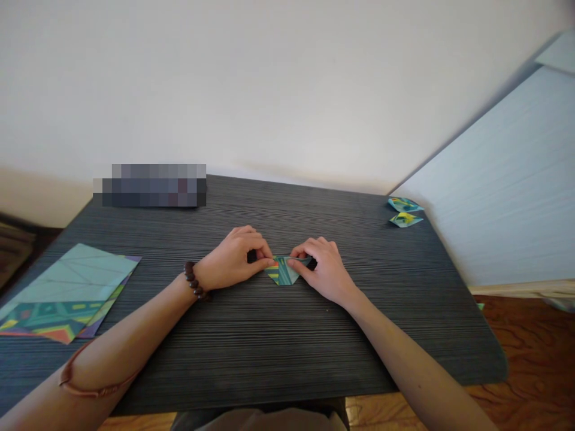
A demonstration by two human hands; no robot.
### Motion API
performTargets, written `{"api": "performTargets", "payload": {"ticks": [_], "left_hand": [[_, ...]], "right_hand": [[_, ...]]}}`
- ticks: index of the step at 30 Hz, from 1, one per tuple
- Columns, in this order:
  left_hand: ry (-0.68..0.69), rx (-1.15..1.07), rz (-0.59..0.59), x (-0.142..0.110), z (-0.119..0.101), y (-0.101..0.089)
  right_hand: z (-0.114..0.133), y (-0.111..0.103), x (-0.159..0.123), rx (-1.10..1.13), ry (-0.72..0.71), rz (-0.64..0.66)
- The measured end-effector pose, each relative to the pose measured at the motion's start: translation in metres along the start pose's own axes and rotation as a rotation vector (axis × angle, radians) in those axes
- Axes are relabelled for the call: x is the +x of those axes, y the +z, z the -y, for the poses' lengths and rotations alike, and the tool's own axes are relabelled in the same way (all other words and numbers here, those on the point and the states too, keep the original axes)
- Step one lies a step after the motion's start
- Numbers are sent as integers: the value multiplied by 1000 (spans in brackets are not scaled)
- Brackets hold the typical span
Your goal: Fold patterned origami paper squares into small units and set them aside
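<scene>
A small folded piece of patterned paper [283,272], green with yellow and red stripes, is at the middle of the dark table. Its lower edge narrows downward. My left hand [238,254] pinches its upper left corner between thumb and fingers. On the other side, my right hand [323,269] grips the upper right part, where a strip of the paper stands up along the top edge. Both thumbs lie on the near face, and the fingertips behind the paper are partly hidden.
Patterned sheets [76,281] lie at the table's left. Two folded paper pieces [406,219] sit at the far right corner. A blurred-out dark object [153,188] is at the back left. The table [278,353] meets a white wall behind and a pale panel [507,167] at right.
</scene>
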State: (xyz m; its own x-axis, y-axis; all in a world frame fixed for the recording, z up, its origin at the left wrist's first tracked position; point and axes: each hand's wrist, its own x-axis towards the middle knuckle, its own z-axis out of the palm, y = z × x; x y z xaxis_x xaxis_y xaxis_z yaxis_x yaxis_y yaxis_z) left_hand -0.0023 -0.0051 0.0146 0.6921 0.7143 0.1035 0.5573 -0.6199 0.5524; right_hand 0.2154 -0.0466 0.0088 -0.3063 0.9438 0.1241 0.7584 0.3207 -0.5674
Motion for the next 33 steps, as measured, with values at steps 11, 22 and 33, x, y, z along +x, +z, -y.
{"api": "performTargets", "payload": {"ticks": [11, 22, 33], "left_hand": [[163, 25, 9, -4, 8, -1], [126, -4, -53, -4, 6, -1], [305, 204, -88, -13, 11, -1]], "right_hand": [[-21, -7, -4, 44, -236, 72], [-15, -5, -2, 52, -128, 27], [-29, -8, -13, -38, -358, 30]]}}
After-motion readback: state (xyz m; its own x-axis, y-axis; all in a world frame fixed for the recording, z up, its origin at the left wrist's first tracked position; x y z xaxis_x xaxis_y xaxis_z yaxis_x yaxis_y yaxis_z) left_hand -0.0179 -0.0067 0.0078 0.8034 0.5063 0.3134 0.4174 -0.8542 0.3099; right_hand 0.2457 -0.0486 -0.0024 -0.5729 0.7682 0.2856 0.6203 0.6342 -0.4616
